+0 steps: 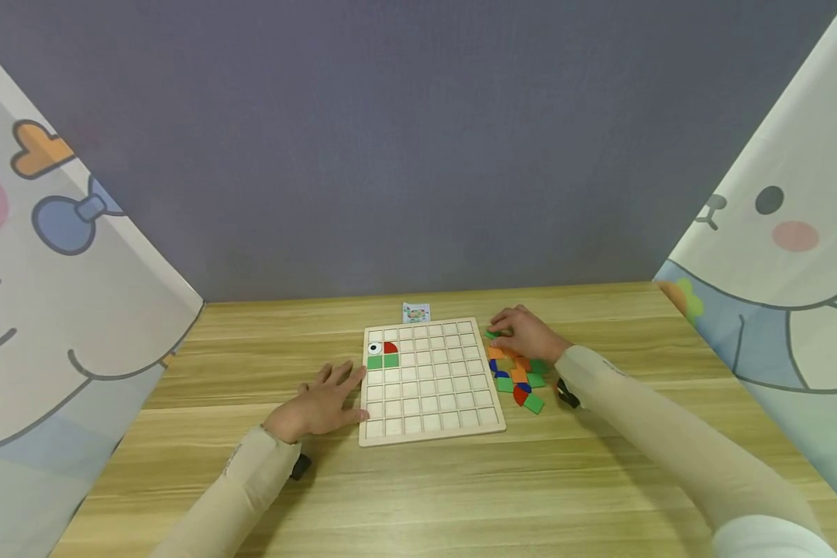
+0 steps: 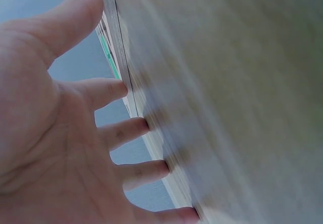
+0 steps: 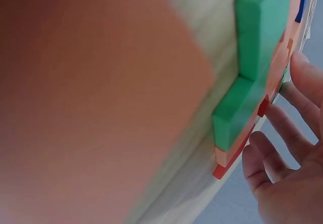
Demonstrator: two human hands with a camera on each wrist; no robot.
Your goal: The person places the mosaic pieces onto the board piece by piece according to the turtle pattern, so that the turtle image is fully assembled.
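My left hand (image 1: 328, 404) lies with fingers spread at the left edge of a pale wooden grid board (image 1: 432, 436); its thumb and fingertips touch the rim and table. In the board's upper left cells sit a white eye tile (image 1: 374, 348), a red quarter-circle tile (image 1: 390, 347) and two green square tiles (image 1: 383, 361). Beyond the board's right edge, my right hand (image 1: 526, 333) pinches a green tile (image 1: 491, 335) between thumb and index finger. That tile also shows between the fingertips in the right wrist view, partly hidden.
Loose orange, green, red and blue tiles (image 1: 519, 376) lie heaped right of the board, some overlapping. A small printed pattern card (image 1: 416, 312) lies behind the board. A grey panel (image 1: 418, 155) rises at the table's back edge, with cartoon-printed panels at both sides.
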